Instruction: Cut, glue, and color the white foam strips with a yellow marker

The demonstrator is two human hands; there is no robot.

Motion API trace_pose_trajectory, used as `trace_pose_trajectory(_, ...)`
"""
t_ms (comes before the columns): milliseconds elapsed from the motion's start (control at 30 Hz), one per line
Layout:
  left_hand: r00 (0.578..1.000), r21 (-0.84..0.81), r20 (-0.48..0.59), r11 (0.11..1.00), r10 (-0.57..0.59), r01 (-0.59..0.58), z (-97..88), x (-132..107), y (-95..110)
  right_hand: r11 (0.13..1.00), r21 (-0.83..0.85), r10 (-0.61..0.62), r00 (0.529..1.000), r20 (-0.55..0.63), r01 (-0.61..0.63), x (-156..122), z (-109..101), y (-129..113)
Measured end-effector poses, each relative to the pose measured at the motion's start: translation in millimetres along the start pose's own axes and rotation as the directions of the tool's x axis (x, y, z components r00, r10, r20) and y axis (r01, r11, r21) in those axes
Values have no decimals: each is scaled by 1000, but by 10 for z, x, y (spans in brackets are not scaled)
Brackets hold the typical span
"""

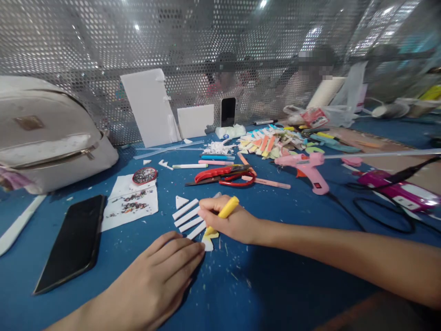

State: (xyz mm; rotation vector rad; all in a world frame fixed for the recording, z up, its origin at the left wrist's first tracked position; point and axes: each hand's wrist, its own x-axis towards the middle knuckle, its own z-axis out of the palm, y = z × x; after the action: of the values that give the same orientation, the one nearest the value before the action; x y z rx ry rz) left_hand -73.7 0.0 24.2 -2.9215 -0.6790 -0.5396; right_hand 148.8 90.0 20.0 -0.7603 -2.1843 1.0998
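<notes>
My right hand (232,219) is closed round a yellow marker (228,208), held like a pen with its tip down. Under the tip lies a small white piece (207,243), its upper part coloured yellow. My left hand (155,269) lies flat on the blue table, fingers stretched out, the fingertips at the edge of that piece; its thumb is hidden. Just beyond my hands several white strips (189,220) lie side by side, partly covered by my right hand. A small white triangle (181,202) sits at their far left.
Red-handled scissors and pliers (223,174), markers (217,157), a pink glue gun (306,168) with its cable, and a pile of coloured pieces (268,140) lie beyond. Left are a phone (74,239), paper with glitter (138,207) and a white backpack (51,133). A perforated metal screen (193,41) stands behind.
</notes>
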Motion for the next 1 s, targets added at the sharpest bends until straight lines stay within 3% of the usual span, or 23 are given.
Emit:
trace_pose_trajectory(133, 999, -42, 26, 998, -37, 38, 47, -39, 5, 1000, 8, 9, 1000, -23, -9, 1, -8, -20)
trace_pose_trajectory(433, 1000, 24, -3, 1000, 17, -17, -26, 39, -20, 1000, 23, 2, 1000, -25, -1, 1, -15, -5)
trace_pose_trajectory(1000, 1000, 35, 15, 999, 19, -20, -43, 35, -23, 998, 63, -12, 1000, 23, 10, 28, -14, -12)
